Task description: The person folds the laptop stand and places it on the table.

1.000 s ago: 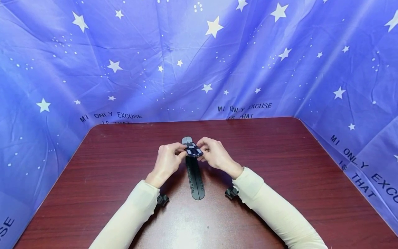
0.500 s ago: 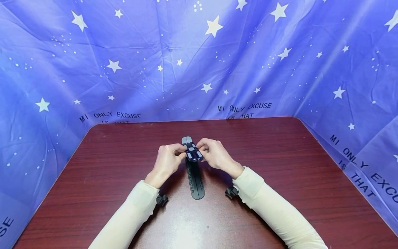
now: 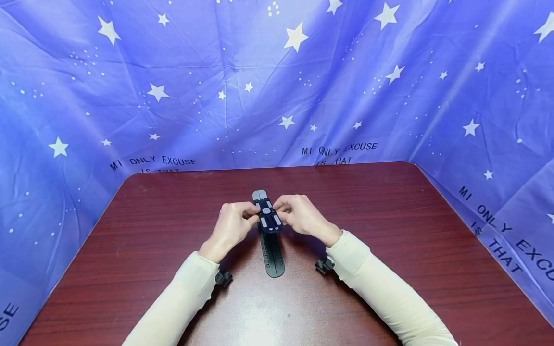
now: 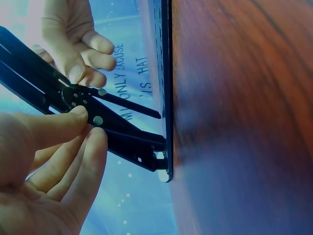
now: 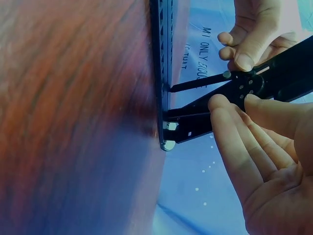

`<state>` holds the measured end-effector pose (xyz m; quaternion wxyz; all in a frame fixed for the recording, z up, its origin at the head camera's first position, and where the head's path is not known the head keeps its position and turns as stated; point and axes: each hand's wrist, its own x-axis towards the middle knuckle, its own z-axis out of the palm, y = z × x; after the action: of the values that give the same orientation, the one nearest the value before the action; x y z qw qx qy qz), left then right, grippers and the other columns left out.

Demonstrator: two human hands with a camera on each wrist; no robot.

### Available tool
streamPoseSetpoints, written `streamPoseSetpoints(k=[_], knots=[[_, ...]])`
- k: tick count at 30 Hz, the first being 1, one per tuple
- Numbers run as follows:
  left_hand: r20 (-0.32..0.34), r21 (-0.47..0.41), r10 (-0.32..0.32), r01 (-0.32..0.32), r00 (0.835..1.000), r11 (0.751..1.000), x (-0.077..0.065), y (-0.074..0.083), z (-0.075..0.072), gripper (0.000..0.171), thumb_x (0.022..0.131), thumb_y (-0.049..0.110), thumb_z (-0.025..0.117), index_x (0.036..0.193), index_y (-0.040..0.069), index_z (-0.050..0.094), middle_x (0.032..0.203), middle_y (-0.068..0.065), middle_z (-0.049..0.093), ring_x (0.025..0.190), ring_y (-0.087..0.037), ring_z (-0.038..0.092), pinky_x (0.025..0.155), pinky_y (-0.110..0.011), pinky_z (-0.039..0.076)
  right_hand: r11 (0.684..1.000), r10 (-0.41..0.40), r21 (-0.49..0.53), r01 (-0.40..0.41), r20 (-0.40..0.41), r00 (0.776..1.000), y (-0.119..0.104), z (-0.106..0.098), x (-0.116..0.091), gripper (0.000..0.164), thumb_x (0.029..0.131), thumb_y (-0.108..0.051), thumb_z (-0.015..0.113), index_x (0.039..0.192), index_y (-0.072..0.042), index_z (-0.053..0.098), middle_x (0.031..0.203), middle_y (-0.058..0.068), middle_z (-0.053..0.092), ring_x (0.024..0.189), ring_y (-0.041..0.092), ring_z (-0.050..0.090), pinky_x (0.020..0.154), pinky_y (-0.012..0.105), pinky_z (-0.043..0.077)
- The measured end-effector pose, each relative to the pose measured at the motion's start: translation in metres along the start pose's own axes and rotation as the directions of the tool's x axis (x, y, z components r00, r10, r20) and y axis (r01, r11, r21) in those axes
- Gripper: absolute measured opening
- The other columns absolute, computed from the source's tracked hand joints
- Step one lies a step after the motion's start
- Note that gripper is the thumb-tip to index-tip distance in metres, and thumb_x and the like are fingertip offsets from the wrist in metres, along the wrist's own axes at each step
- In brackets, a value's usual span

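A black folding stand stands on the table in the middle of the head view. Its long slotted base (image 3: 273,266) lies flat, pointing toward me, with a grey pad (image 3: 259,194) at its far end. Above the base slants the upper plate (image 3: 271,222), which carries several light grey pads. My left hand (image 3: 231,223) pinches the plate's left edge near its hinge between thumb and fingers. On the opposite edge my right hand (image 3: 303,215) pinches likewise. Both wrist views show a thin strut (image 4: 129,104) angled from the hinge down to the base.
The dark red wood-grain table (image 3: 368,202) extends around the stand on all sides. Behind it and along both sides hangs a blue star-printed cloth (image 3: 259,57) with lettering. A small black camera (image 3: 324,265) is worn at each wrist, below the pale sleeves (image 3: 376,283).
The upper plate's near end has swung down toward the base and toward me, and more of its padded face shows. Both hands have kept their grip, almost in place; the base has not moved.
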<state>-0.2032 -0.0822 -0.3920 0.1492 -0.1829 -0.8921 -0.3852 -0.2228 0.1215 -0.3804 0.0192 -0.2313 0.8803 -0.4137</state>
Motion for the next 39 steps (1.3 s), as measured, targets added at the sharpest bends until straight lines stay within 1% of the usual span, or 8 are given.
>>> streamPoseSetpoints(k=[5,10,14,18,24,29,33,39], knots=[[0.038,-0.008,-0.016,0.016,0.999,1.000,-0.0010,0.0001,-0.0015,0.016,0.075,0.000,0.076,0.087,0.009,0.076,0.078,-0.001,0.073,0.068,-0.008,0.066,0.061,-0.024,0.053,1.000,0.018,-0.005,-0.017,0.021,1.000,-0.0011,-0.0005,-0.0009,0.010,0.087,-0.001,0.063,0.094,-0.006,0.069,0.081,0.003,0.071,0.066,0.011,0.066,0.058,0.024,0.053],[0.067,-0.024,-0.018,0.020,0.998,1.000,-0.0021,0.0004,-0.0028,0.014,0.075,-0.001,0.076,0.085,0.010,0.076,0.077,0.000,0.072,0.067,-0.007,0.066,0.060,-0.023,0.053,0.999,0.023,-0.024,-0.022,0.045,0.999,-0.0009,-0.0001,-0.0017,0.008,0.087,-0.003,0.065,0.092,-0.008,0.069,0.080,0.000,0.071,0.066,0.008,0.065,0.059,0.023,0.053],[0.090,-0.014,-0.017,0.019,0.996,1.000,-0.0030,-0.0005,-0.0035,0.013,0.075,0.000,0.077,0.083,0.011,0.076,0.076,0.002,0.072,0.065,-0.005,0.064,0.059,-0.022,0.052,0.999,0.007,-0.050,-0.003,0.074,0.997,-0.0004,0.0000,-0.0022,0.006,0.087,-0.007,0.068,0.092,-0.010,0.069,0.079,-0.003,0.071,0.067,0.005,0.064,0.061,0.022,0.053],[0.117,-0.003,-0.011,0.011,0.993,1.000,-0.0029,-0.0015,-0.0037,0.013,0.075,0.001,0.077,0.083,0.011,0.076,0.076,0.002,0.071,0.065,-0.004,0.064,0.059,-0.020,0.052,0.997,-0.024,-0.073,0.031,0.100,0.995,-0.0001,-0.0012,-0.0031,0.007,0.086,-0.006,0.069,0.091,-0.011,0.069,0.080,-0.004,0.071,0.070,0.005,0.064,0.062,0.022,0.053],[0.162,-0.006,-0.024,0.025,0.987,1.000,-0.0021,-0.0023,-0.0038,0.013,0.076,0.001,0.076,0.084,0.012,0.076,0.075,0.004,0.070,0.065,-0.004,0.063,0.059,-0.019,0.052,0.989,-0.076,-0.115,0.092,0.130,0.989,0.0018,-0.0043,-0.0039,0.010,0.085,-0.006,0.070,0.092,-0.013,0.070,0.084,-0.004,0.072,0.078,0.002,0.065,0.067,0.022,0.052],[0.179,-0.017,-0.024,0.027,0.984,0.999,-0.0020,-0.0031,-0.0049,0.013,0.076,0.001,0.076,0.085,0.011,0.076,0.075,0.004,0.070,0.065,-0.004,0.063,0.059,-0.020,0.052,0.985,-0.115,-0.114,0.132,0.150,0.982,0.0036,-0.0061,-0.0035,0.010,0.085,-0.008,0.071,0.093,-0.014,0.070,0.085,-0.004,0.072,0.078,0.002,0.065,0.067,0.022,0.052],[0.188,-0.022,-0.025,0.030,0.982,0.999,-0.0024,-0.0032,-0.0051,0.012,0.076,0.001,0.076,0.084,0.010,0.075,0.074,0.003,0.070,0.065,-0.005,0.063,0.059,-0.020,0.052,0.983,-0.117,-0.120,0.137,0.163,0.980,0.0037,-0.0055,-0.0036,0.010,0.085,-0.010,0.071,0.094,-0.014,0.070,0.085,-0.005,0.072,0.079,0.002,0.065,0.068,0.022,0.052],[0.220,-0.009,-0.037,0.040,0.975,0.999,-0.0029,-0.0032,-0.0045,0.012,0.076,0.001,0.075,0.082,0.011,0.074,0.073,0.004,0.069,0.064,-0.004,0.063,0.058,-0.020,0.051,0.981,-0.113,-0.137,0.141,0.191,0.975,0.0046,-0.0040,-0.0041,0.012,0.085,-0.009,0.072,0.096,-0.013,0.069,0.087,-0.005,0.071,0.079,0.003,0.064,0.069,0.023,0.052]])
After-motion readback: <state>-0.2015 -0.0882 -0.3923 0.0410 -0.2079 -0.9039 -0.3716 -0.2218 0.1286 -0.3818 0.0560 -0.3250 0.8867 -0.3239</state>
